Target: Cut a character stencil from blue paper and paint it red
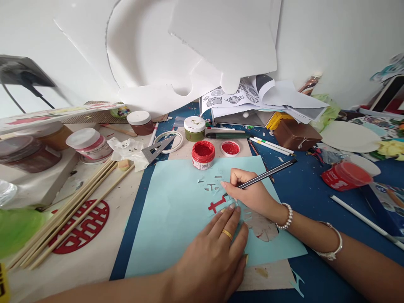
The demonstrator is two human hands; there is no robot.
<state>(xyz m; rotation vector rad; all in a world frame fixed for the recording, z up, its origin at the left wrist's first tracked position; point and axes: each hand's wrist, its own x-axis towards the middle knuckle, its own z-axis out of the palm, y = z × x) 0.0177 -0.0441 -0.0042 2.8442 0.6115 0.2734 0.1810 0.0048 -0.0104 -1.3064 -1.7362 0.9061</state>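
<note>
My right hand [244, 187] is closed in a pinch around a slim black paintbrush [267, 174]. The brush tip meets the end of a red painted shape [217, 205] on a light blue paper sheet [167, 210] with several cut-out openings. Lying flat with fingers stretched out, my left hand [217, 248] presses on the sheet just below the red shape. Behind the hands stands an open jar of red paint [203, 155], and its lid [230, 148], smeared red inside, lies to the right. Grey-brown board shows through the larger cut-outs.
Wooden sticks [75, 210] lie at left across a red cut-out disc [82, 227]. A green paint jar [194, 128], a cutter knife [227, 135] and a triangle ruler [158, 149] sit behind the sheet. At right are a brown box [296, 134] and a red tub [345, 174].
</note>
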